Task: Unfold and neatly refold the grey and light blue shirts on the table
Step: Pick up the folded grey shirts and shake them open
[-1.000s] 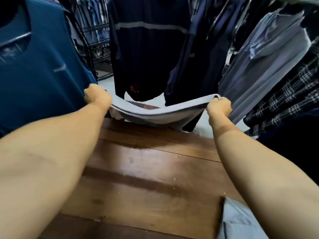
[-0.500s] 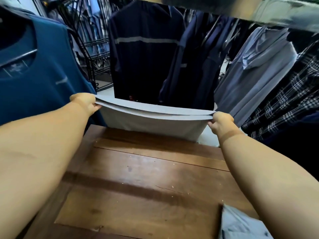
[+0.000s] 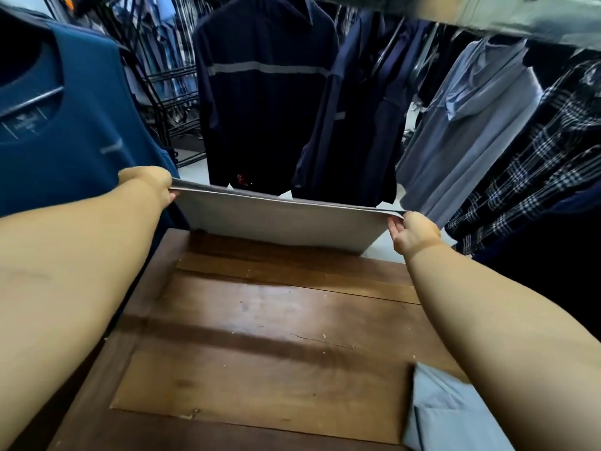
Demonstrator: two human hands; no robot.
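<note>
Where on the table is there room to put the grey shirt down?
The table is bare from the grey shirt, held over its far edge, to the near edge, left and middle. The light blue shirt fills the near right corner.

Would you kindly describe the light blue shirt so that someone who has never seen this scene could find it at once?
Start at the brown wooden table mid-view. The light blue shirt lies on its near right corner. Unlike the grey shirt, held up at the far edge by the left hand and right hand, it rests on the wood, unheld.
</note>
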